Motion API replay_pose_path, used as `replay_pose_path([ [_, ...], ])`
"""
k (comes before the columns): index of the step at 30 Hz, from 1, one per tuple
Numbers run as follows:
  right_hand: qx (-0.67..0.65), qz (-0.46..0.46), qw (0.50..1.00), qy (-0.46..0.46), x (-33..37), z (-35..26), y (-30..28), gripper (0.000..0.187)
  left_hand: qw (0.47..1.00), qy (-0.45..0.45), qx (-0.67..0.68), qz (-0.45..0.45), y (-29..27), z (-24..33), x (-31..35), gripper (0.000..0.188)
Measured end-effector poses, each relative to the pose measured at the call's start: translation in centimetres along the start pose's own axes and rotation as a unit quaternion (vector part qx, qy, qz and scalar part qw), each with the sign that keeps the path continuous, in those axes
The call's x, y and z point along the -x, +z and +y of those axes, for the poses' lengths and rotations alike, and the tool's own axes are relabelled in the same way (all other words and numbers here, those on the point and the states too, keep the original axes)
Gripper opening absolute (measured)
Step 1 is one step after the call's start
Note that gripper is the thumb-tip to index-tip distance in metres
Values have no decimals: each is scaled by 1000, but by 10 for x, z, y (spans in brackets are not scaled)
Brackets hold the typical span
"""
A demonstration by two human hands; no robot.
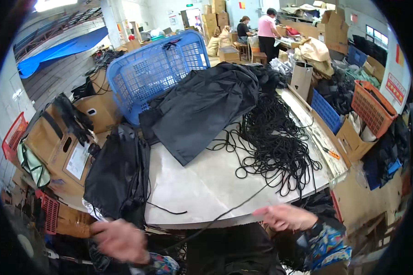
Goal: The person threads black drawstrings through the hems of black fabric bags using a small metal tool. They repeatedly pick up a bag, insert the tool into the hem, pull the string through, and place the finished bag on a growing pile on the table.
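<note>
My left hand (pixel 121 240) is at the lower left, smeared by motion, its fingers curled in below a stack of black fabric pieces (pixel 117 176) hanging over the table edge. What it holds is too blurred to name. My right hand (pixel 289 217) hovers off the front table edge, fingertips pinched together; anything between them cannot be made out. A black cord (pixel 229 211) slants from a tangled cord pile (pixel 277 142) down toward my left forearm. Black fabric (pixel 229 247) lies below the table edge, between my arms.
On the pale table (pixel 192 188) lies a heap of black fabric (pixel 206 101) against a tilted blue plastic basket (pixel 156 68). An orange-handled tool (pixel 331 153) rests at the right edge. Cardboard boxes (pixel 62 146) stand left, an orange crate (pixel 374 107) right. Two people work far back.
</note>
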State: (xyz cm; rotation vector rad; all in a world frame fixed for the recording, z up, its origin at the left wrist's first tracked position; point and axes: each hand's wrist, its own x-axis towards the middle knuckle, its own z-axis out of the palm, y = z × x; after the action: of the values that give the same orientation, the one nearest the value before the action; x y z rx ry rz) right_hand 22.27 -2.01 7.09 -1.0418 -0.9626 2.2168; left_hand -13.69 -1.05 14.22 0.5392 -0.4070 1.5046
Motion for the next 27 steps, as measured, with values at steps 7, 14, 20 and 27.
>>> replay_pose_path([
  [7,-102,204,947,-226,-35,83,63,19,808,-267,-480,212,-81,-88,52,14],
  [14,357,223,859,-292,-20,71,77,21,811,-344,-393,263,-68,-94,78,20],
  [20,413,244,836,-269,-25,69,76,19,768,-353,-488,217,-69,-92,81,17],
  [27,464,237,787,-330,-26,71,73,20,723,-276,-629,66,-76,-94,85,15],
])
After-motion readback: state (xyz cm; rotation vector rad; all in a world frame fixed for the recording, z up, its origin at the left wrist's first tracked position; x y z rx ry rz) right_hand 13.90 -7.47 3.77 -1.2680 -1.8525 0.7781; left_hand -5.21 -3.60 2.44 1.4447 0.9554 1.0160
